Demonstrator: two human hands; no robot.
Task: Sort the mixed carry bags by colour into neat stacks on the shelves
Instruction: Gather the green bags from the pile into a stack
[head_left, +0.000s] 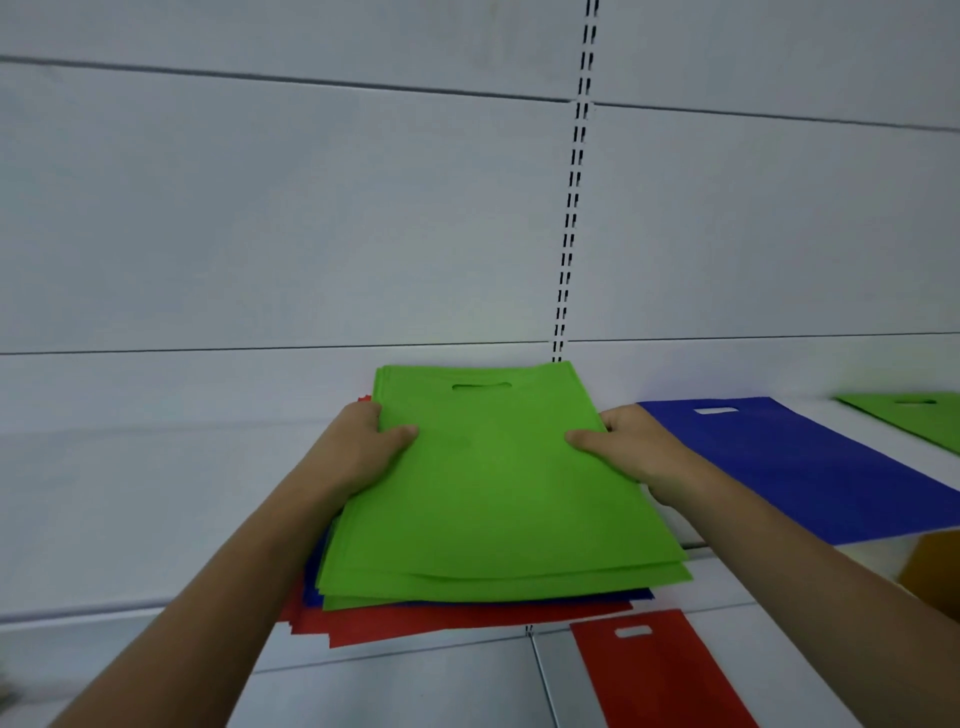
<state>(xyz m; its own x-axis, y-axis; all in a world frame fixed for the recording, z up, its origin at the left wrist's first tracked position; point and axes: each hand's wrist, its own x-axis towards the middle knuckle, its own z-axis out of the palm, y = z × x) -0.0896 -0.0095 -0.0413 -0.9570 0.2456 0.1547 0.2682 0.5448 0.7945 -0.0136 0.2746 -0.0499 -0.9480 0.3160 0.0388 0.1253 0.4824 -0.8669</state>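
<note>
Both hands grip the green bag bundle (498, 483) by its long side edges: left hand (363, 447) on the left edge, right hand (623, 447) on the right, each with thumb curled over the top face and fingers hidden underneath. The grips sit toward the far half of the bundle.

The bundle's long axis runs from the shelf's front edge toward the back panel (260, 208); its cut-out handle end is at the back, nearly touching the panel. It lies over the mixed pile (415, 618), whose blue and red layers show at the front edge of the shelf (130, 519). Whether the bundle rests on the pile or is just lifted off it, cannot tell.

The blue bag (805, 467) lies just right of the right hand on the same shelf; a second green bag (914, 415) lies beyond it, near the shelf's right end. Judgement: the green goes rightward, so the right hand leads.

A red bag (660, 675) lies on the lower shelf (415, 686), near its front.

No containers in view.
</note>
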